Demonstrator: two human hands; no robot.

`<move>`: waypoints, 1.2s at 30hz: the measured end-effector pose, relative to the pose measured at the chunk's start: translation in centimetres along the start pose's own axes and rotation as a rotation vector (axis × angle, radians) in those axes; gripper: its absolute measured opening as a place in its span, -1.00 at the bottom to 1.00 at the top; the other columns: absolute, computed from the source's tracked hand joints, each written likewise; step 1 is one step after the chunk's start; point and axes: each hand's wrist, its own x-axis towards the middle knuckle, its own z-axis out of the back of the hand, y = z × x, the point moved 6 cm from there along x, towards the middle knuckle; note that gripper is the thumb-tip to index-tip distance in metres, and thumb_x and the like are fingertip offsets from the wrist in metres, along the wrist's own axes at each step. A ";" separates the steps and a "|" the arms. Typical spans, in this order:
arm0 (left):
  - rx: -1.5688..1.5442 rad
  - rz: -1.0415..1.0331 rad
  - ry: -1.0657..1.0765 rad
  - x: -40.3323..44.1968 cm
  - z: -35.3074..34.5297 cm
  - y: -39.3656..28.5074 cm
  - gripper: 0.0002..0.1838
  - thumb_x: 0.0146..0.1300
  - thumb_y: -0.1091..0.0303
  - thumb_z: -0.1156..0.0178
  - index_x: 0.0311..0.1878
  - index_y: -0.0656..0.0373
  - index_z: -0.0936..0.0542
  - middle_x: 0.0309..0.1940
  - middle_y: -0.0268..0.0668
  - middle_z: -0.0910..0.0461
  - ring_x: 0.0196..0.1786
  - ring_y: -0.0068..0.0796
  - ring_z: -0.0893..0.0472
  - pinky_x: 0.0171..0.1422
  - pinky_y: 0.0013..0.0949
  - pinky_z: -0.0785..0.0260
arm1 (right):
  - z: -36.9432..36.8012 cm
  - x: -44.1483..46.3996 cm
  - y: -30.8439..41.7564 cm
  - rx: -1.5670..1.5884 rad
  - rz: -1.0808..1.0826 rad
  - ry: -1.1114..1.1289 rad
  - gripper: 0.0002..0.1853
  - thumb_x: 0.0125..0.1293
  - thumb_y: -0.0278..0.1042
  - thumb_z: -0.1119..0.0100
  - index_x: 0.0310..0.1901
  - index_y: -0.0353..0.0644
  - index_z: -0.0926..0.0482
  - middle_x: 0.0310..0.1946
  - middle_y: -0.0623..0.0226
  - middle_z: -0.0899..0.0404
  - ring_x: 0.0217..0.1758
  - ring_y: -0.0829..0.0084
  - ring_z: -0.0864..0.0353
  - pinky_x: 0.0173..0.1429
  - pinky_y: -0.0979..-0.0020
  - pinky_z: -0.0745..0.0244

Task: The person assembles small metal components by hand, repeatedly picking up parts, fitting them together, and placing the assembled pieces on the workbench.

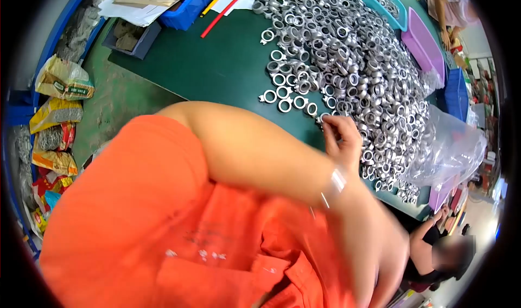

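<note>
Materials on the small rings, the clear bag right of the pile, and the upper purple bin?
Rings: probably metal, silvery-grey, given the bright glints; alloy can't be told.
Clear bag: likely thin plastic film, glossy, see-through and creased.
Purple bin: likely moulded plastic, smooth, evenly coloured walls.

One hand (344, 137), its fingers bent, is at the edge of a heap of metal rings (353, 80) on the green desk (198, 66). A slim red stick (223, 14) lies near a blue bin (185, 18).
</note>
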 end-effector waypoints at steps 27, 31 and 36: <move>-0.101 0.224 -1.554 -21.3 3.9 3.5 -0.88 0.19 0.46 -0.20 -0.21 0.24 -0.57 -0.49 -0.48 -0.43 -0.53 -0.78 -0.26 -0.52 -0.66 -0.07 | 2.1 0.7 8.7 0.151 0.373 0.104 -0.77 -0.10 -0.56 -0.32 -0.32 -0.22 -0.56 -0.30 0.24 -0.58 -0.32 0.27 -0.53 -0.28 0.35 -0.40; 0.074 0.218 -1.547 -21.6 3.6 2.2 -0.88 0.15 0.44 -0.25 -0.24 0.20 -0.60 -0.44 -0.51 -0.50 -0.49 -0.85 -0.30 -0.49 -0.70 -0.11 | 4.8 0.4 14.6 0.395 0.786 0.317 -0.82 -0.04 -0.36 -0.29 -0.37 -0.22 -0.59 -0.28 0.22 -0.57 -0.32 0.28 -0.52 -0.30 0.34 -0.36; 0.329 0.261 -1.566 -21.5 3.9 0.9 -0.88 0.15 0.45 -0.25 -0.26 0.26 -0.60 -0.34 -0.42 -0.58 -0.31 -0.75 -0.48 -0.24 -0.63 -0.35 | 4.5 -2.9 18.7 1.029 0.960 0.650 -0.82 0.16 -0.36 -0.10 -0.31 -0.31 -0.55 -0.31 0.15 -0.54 -0.34 0.27 -0.51 -0.31 0.36 -0.35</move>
